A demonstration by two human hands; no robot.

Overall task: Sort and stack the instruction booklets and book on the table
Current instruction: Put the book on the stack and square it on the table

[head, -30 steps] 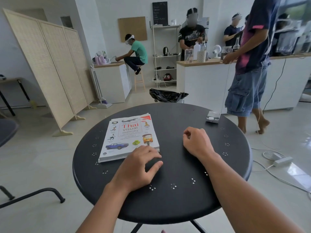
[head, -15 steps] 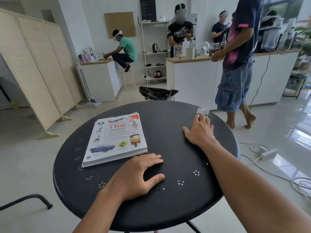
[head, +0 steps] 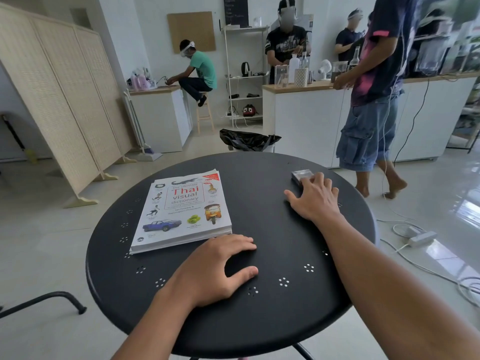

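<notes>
Head view: right hand [head: 313,197] fingers spread flat on small booklets [head: 300,175]; left hand [head: 217,268] open, empty, on the tabletop [head: 259,198] beside the book [head: 183,209].

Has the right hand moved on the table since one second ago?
Yes. The right hand has moved away from the person, toward the far edge of the table, and its fingers now lie on the small booklet stack. The book lies to its left.
</notes>
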